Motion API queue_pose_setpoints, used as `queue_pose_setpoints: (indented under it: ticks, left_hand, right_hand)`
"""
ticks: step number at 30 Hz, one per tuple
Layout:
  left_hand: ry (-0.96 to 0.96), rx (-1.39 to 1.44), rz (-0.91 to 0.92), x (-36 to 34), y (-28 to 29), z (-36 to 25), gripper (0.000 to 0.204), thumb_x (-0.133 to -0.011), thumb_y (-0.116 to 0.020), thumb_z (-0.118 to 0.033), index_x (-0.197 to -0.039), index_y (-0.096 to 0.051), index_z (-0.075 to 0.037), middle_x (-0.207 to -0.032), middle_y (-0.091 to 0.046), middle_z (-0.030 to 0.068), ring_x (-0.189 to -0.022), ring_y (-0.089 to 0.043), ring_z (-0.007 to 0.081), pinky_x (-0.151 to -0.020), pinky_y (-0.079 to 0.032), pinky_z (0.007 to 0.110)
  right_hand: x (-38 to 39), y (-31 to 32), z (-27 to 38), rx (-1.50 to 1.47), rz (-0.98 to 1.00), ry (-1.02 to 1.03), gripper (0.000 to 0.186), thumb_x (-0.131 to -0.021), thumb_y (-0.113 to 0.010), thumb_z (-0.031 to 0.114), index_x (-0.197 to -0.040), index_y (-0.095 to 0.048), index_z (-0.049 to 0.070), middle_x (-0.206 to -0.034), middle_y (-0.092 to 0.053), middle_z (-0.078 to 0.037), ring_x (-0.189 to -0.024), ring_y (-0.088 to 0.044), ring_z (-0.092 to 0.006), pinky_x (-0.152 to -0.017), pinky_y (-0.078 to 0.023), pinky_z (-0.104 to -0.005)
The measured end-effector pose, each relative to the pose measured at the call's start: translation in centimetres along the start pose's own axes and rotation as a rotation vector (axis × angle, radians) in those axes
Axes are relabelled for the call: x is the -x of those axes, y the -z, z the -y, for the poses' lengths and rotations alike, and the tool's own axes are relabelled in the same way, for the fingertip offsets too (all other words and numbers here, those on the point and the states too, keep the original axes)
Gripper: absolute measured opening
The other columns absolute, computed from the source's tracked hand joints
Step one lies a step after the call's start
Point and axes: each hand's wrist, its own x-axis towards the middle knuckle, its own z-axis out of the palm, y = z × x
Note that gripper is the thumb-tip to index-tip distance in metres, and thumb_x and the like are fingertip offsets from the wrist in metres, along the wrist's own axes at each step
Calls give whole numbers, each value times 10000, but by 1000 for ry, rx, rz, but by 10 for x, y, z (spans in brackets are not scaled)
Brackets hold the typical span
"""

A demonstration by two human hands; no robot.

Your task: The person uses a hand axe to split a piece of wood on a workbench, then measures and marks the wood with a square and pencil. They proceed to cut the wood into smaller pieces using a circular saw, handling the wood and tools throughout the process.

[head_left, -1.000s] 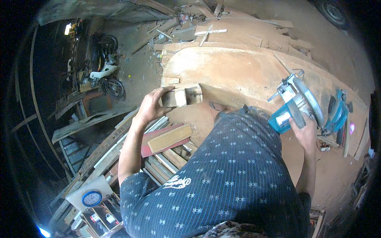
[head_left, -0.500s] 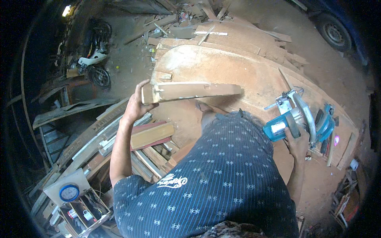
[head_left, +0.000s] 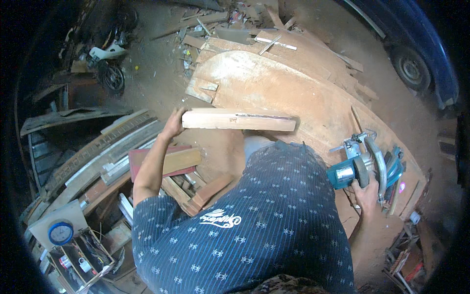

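My left hand [head_left: 173, 125] is closed around the left end of a thick wooden beam [head_left: 215, 119]. The beam lies almost level across the front of my body, its right end over the near edge of the sawdust-covered workbench [head_left: 264, 81]. To the right, my right hand [head_left: 366, 193] is wrapped round the handle of a teal circular saw [head_left: 344, 173], which is at the bench's right part. Its round metal guard faces right. I cannot tell whether the saw rests on the bench. Just beyond it is another teal power tool [head_left: 394, 171], partly hidden by the saw.
Stacked boards [head_left: 182, 160] lie on the left by my arm. A wooden box [head_left: 88, 262] with compartments and a blue round gauge [head_left: 60, 233] stands at the lower left. Small offcuts [head_left: 203, 88] sit on the bench. A motorcycle [head_left: 110, 61] and a vehicle wheel [head_left: 411, 68] are farther off.
The beam has been turned in my left hand, so a different, paler face shows. My right hand still grips the circular saw, and the whole view has shifted slightly.
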Motion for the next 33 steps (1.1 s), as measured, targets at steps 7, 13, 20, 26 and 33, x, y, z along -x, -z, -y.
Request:
queue_pose_setpoints:
  ticks: [7,13,20,26,33]
  left_hand:
    - [-265,34,-49,-100,8,-4,661,-720,-823,-150,-1317,-541,-163,-1218,-563,254,-1155,-538,463,-989,-472,497]
    - [-354,20,-9,-151,-13,22,708,-645,-883,-225,-1268,-568,-108,-1248,-594,191,-1199,-529,434,-1031,-447,482]
    - [-362,-53,-67,-141,-81,2,734,-657,-870,-317,-1285,-564,-91,-1280,-600,188,-1238,-527,390,-1087,-401,494]
    - [-520,-114,136,-149,-82,-65,646,-702,-831,-280,-1253,-564,-74,-1159,-657,164,-1119,-613,372,-1056,-428,484]
    - [-626,51,97,-155,-120,-124,567,-690,-797,-169,-1202,-576,-67,-1106,-674,162,-1051,-644,350,-986,-451,480]
  right_hand:
    - [2,-24,-1,-10,-68,69,380,-785,-639,138,-1097,-641,-79,-802,-620,-119,-731,-560,-208,-719,-472,-368]
    - [14,-43,41,56,-87,52,382,-746,-683,166,-1052,-664,-62,-843,-685,-203,-775,-656,-319,-769,-509,-419]
    - [28,-36,78,189,-75,-105,416,-697,-681,202,-990,-660,-92,-807,-680,-249,-741,-666,-366,-733,-512,-437]
    - [36,-66,75,153,-74,-119,408,-727,-658,186,-1037,-640,-79,-838,-686,-252,-797,-678,-364,-781,-511,-446]
    - [40,-69,61,172,-113,-47,334,-770,-680,132,-1032,-664,-74,-867,-699,-217,-806,-683,-313,-785,-513,-421]
